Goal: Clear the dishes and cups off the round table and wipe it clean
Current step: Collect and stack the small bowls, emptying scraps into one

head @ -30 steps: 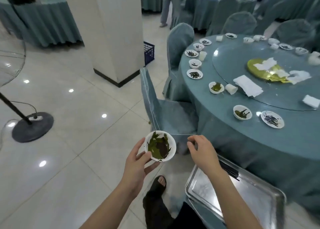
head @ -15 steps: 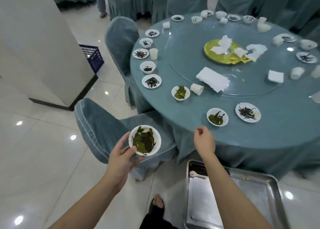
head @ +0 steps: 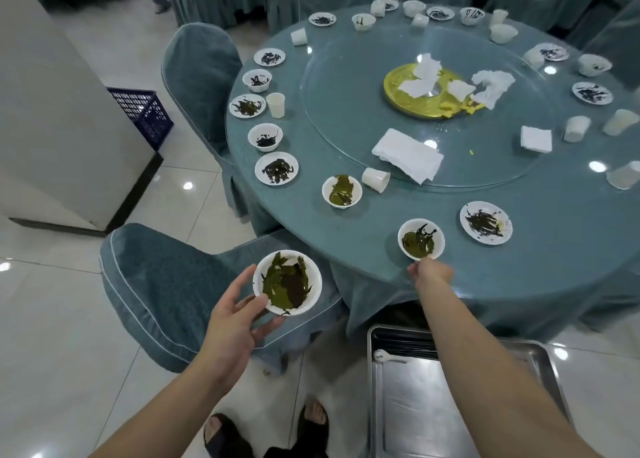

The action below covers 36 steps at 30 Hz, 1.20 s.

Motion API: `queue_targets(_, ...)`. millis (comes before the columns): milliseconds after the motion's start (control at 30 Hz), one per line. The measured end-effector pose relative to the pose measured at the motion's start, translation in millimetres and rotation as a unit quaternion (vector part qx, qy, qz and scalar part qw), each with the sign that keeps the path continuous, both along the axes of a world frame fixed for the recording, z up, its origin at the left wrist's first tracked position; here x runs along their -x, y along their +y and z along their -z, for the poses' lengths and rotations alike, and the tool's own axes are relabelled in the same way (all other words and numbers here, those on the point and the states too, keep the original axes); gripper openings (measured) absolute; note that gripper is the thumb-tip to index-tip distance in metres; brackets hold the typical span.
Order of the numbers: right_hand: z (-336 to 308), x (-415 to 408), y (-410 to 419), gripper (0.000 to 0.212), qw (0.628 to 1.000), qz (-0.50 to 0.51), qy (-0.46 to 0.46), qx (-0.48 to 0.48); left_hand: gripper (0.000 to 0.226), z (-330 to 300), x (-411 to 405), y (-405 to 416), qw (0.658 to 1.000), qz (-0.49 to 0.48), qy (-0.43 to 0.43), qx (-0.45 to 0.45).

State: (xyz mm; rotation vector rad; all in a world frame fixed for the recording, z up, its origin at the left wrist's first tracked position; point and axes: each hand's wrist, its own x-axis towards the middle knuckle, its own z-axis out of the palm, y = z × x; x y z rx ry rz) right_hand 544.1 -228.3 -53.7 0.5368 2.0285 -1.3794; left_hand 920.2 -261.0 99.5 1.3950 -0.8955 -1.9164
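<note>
My left hand (head: pixel 235 313) holds a white bowl (head: pixel 287 282) smeared with green and dark leftovers, out over a chair seat. My right hand (head: pixel 431 274) reaches to the round table's (head: pixel 540 263) near edge, its fingertips at the rim of another dirty white bowl (head: pixel 421 239); whether it grips the bowl is unclear. Several more dirty bowls, saucers and white cups ring the teal table, among them a saucer (head: pixel 486 222) and a tipped cup (head: pixel 375 179). A glass turntable (head: pixel 346 111) carries a gold plate (head: pixel 415 93) and crumpled napkins.
A steel tray (head: pixel 460 398) with chopsticks and a white spoon sits low at my right. Teal-covered chairs (head: pixel 162 291) stand at the table's left side. A white pillar (head: pixel 52 111) and a blue crate (head: pixel 145 114) are further left. My sandalled feet show below.
The view has swung toward the table and closer. My right hand has reached forward to the near bowl's rim. My left hand still holds the same bowl.
</note>
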Motion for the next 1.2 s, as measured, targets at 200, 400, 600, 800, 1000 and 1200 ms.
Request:
queue_targets(200,-34.2,-55.9,-14.0,0.009,0.989,0.02,-0.036,0.144,0.049,0.4,-4.3,-18.8,1.0,0.013,-0.005,0.021)
queue_targets(400,-109.9,-137.4,-17.0,0.01,0.965,-0.08,-0.041,0.244,0.047,-5.7,-5.9,-38.1,0.997,0.074,0.008,0.024)
queue_targets(600,-153.6,-217.3,-21.8,0.014,0.941,-0.218,0.026,0.256,0.044,-25.8,-35.1,-64.5,0.99,0.129,0.047,0.039)
queue_targets(800,-164.3,-289.1,-38.6,0.01,0.941,-0.236,0.138,0.2,0.031,-44.4,-88.8,-88.6,0.977,0.191,0.079,0.049)
queue_targets(1000,-168.5,-340.1,-44.3,0.012,0.938,-0.222,0.205,0.172,0.034,-47.1,-136.5,-105.0,0.972,0.213,0.086,0.047)
queue_targets(1200,-169.4,-374.2,-51.6,0.011,0.939,-0.206,0.223,0.164,0.038,-39.2,-166.7,-118.4,0.973,0.207,0.099,0.012)
